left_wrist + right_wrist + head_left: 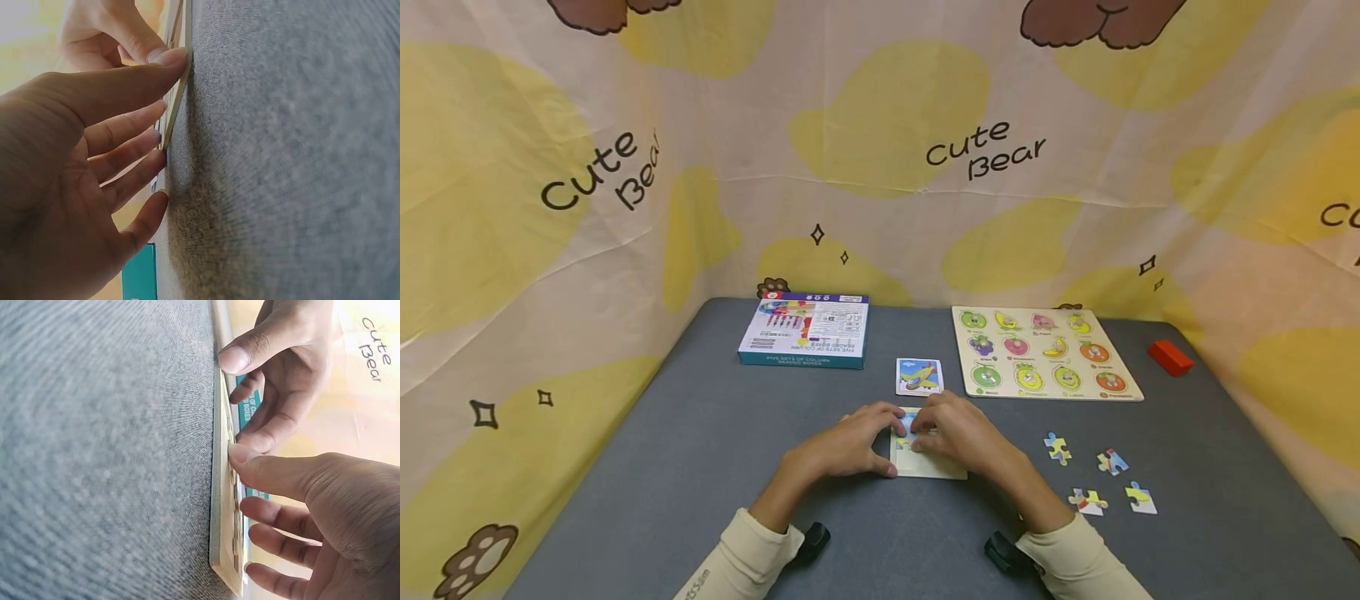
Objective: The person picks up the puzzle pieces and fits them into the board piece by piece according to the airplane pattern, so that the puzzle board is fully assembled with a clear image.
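puzzle board [928, 467] rests on the counter [692, 508]. the left hand [850, 442] touches its left edge, the right hand [961, 431] its upper face, both with fingers relaxed and apart.

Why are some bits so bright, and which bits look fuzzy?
Head view: fairly even light, with the loose puzzle pieces clear; left wrist view: bright glare at top left, a soft shadow on the smeary-looking table; right wrist view: the cloth looks washed out, and the table is fuzzy.
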Available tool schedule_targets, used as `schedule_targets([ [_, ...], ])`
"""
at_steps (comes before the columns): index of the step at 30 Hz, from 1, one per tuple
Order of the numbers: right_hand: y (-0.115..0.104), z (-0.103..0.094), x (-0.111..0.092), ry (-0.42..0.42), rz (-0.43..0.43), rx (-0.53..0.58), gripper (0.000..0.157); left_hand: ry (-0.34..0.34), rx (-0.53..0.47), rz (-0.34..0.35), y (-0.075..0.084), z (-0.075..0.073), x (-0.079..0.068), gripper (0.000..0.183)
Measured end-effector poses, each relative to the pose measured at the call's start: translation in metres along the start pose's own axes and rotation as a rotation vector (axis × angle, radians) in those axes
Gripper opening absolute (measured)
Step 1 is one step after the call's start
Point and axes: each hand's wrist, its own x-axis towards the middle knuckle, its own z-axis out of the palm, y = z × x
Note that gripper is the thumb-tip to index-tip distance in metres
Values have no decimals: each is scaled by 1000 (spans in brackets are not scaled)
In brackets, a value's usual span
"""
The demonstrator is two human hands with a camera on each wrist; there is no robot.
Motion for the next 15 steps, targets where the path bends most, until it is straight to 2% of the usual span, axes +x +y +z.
schedule_targets([
  [9,1,2,0,5,25,39,12,10,79,22,5,1,0,49],
  [15,2,1,0,-2,11,64,11,-14,109,23,7,1,0,54],
])
